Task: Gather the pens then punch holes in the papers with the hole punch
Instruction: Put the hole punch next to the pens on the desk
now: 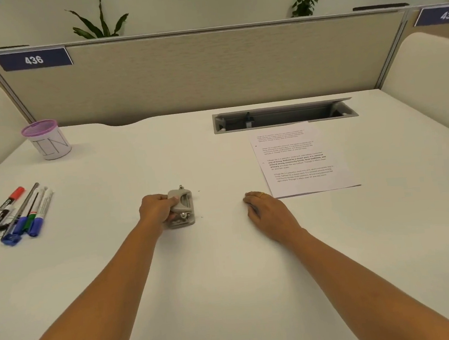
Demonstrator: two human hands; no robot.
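Observation:
A grey hole punch (181,208) stands on the white desk (228,279) near its middle. My left hand (156,209) grips the punch from its left side, thumb on the lever. My right hand (265,209) rests on the desk with fingers bent down, holding nothing; its fingertips lie beside the near left corner of the printed papers (299,160). Several pens and markers (16,214) with blue, green and red caps lie in a loose group at the left edge.
A purple mesh cup (47,139) labelled "IN" stands at the back left. An open cable tray slot (284,116) is cut into the desk behind the papers. A beige partition (202,67) closes the back; padded side panels flank the desk.

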